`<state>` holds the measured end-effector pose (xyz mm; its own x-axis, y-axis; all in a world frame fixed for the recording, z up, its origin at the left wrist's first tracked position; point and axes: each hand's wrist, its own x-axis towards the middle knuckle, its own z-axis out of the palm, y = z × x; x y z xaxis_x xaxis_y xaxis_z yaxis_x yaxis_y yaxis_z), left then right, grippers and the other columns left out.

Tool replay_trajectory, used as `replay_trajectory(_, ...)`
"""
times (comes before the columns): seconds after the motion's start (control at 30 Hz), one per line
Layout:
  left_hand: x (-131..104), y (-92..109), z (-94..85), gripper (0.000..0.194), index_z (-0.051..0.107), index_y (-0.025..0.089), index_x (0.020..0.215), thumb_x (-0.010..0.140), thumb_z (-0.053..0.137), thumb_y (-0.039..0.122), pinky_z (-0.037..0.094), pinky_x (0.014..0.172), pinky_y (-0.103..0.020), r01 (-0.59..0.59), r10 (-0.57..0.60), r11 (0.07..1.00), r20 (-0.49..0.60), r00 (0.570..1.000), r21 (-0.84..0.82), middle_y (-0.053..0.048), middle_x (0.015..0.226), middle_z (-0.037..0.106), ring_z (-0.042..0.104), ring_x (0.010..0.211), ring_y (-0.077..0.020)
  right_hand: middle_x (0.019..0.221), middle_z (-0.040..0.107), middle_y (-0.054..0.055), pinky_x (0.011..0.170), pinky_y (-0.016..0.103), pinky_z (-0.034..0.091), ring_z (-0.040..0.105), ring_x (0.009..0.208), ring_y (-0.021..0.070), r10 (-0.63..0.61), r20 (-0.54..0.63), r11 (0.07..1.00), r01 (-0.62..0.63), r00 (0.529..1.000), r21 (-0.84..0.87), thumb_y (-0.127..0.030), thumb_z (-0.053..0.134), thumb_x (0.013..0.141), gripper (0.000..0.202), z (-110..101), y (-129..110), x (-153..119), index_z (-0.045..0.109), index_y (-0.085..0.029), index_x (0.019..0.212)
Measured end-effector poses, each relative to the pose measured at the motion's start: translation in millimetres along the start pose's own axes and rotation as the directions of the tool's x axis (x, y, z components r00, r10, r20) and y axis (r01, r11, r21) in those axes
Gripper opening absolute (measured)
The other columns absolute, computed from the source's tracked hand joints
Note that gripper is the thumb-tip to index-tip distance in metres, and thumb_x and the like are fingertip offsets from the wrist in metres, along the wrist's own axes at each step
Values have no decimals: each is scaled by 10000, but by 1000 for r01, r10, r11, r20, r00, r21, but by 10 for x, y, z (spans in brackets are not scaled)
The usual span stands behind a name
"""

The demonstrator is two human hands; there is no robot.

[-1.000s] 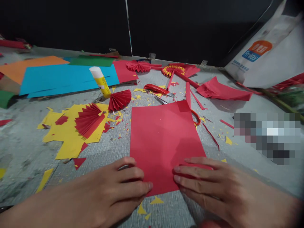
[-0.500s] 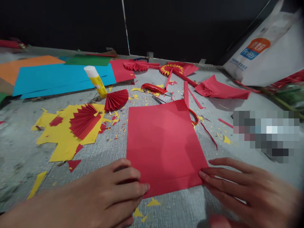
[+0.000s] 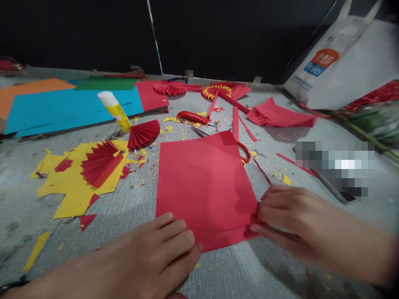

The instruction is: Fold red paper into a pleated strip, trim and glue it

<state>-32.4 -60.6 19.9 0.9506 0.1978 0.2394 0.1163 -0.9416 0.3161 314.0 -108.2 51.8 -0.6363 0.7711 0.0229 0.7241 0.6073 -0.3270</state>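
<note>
A sheet of red paper [image 3: 202, 187] lies in front of me, with a crease running across near its front edge. My left hand [image 3: 168, 253] has its fingers curled over the front left corner, closed on the paper. At the front right corner my right hand [image 3: 289, 220] pinches the sheet between thumb and fingers. Beyond the sheet, scissors with a red handle [image 3: 245, 152] are partly covered by it. A red-handled cutter [image 3: 193, 117] rests behind the paper. To the left, two pleated red paper fans [image 3: 101, 164] sit near a yellow glue stick [image 3: 115, 112] with a white cap.
Torn yellow paper [image 3: 71, 199] lies under one fan, among scattered scraps. Blue card [image 3: 75, 110] and other coloured sheets fill the back left. Crumpled red paper [image 3: 280, 114], a white plastic bag [image 3: 346, 62] and a partly blurred-out phone [image 3: 333, 189] are on the right.
My right hand's fingers, stretched out before, have closed on the sheet's front right corner. The left hand stays at the left corner. The whole view has shifted slightly.
</note>
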Motion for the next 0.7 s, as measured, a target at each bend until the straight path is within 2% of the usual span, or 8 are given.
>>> replay_trajectory(0.03,95,16,10,281,744,205,1110,1156,559,411,529,871,-404,-29,29,1000,-4,1000,7,-52,962,761,649,869,-240,783,711,-15,722,330,507,683,720,181,30,84,998,-34,996,53,-327,573,1161,312,-21,44,63,693,-264,880)
replay_trajectory(0.1,295,38,44,327,707,206,928,1155,561,390,519,818,-420,-109,110,993,-20,994,39,-38,896,714,611,817,-232,777,690,-23,733,324,499,677,741,176,47,117,993,-59,992,102,-313,625,1134,272,-13,128,166,663,-250,873)
replay_trajectory(0.2,556,30,118,310,675,187,827,1124,594,227,493,753,-419,-184,187,979,-25,982,86,-37,903,673,568,790,-212,886,743,6,801,341,558,711,843,187,-44,-54,991,50,998,123,-291,648,1121,165,97,233,280,712,-234,981)
replay_trajectory(0.27,656,1,166,344,657,179,787,1118,567,148,485,734,-407,-208,211,976,-53,976,57,-29,875,652,530,743,-192,1176,808,84,1018,414,598,742,1154,233,-156,-175,979,176,972,105,-252,628,1130,138,188,292,342,750,-206,1174)
replay_trajectory(0.37,673,-44,208,392,664,181,804,1147,478,139,496,755,-401,-191,192,981,-86,978,21,-31,865,663,530,733,-192,1494,736,130,1253,496,502,596,1499,258,-280,-223,951,302,934,72,-205,584,1145,273,270,360,401,724,-160,1375)
replay_trajectory(0.5,578,-48,215,351,749,121,1223,1197,434,274,532,1043,-438,-103,106,994,-84,991,38,-98,1186,787,688,1071,-258,1340,825,68,1159,451,590,757,1273,231,-312,-238,938,338,920,77,-205,570,1162,226,275,381,391,782,-182,1236)
replay_trajectory(0.6,540,-31,210,360,771,134,1249,1198,466,318,481,1188,-401,-170,171,985,-44,984,20,-75,1332,795,695,1222,-245,1219,858,58,1024,423,647,798,1073,214,-309,-290,932,349,906,95,-180,567,1161,228,295,347,378,793,-171,1183)
replay_trajectory(0.7,561,-35,167,355,783,159,1281,1190,456,264,496,1189,-392,-260,256,960,45,965,100,-46,1549,697,642,1380,-237,1350,816,111,1113,441,614,739,1290,250,-317,-282,929,357,905,100,-157,562,1154,250,365,307,420,762,-110,1295)
